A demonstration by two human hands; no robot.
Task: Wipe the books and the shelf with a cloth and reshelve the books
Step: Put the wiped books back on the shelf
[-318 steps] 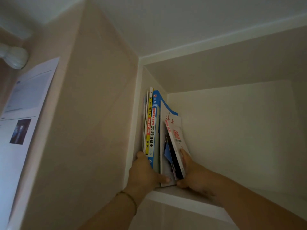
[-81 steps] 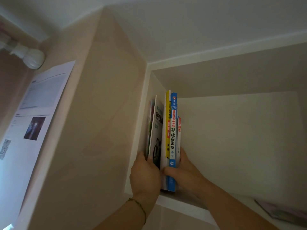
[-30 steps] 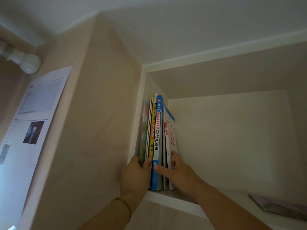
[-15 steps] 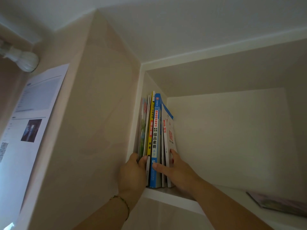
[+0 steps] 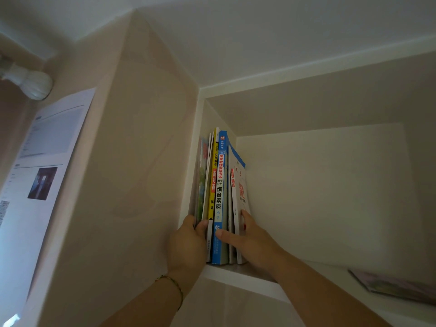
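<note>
Shelf (image 5: 238, 278): high alcove; books upright at its left wall.
Books (image 5: 219, 197): thin, right ones leaning; may slump rightward if released.
Right hand (image 5: 245, 237): fingers straight, bracing the right cover.
Left hand (image 5: 188, 244): grips the leftmost spines; may drag them outward.

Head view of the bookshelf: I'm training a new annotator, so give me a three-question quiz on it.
1. True or false: the blue-spined book stands upright.
2. Which hand lays its thumb across that spine? A left B right
3. Fill in: a flat book lies on the white shelf board, far ____ of the row.

Key: 1 true; 2 B; 3 right.
</note>
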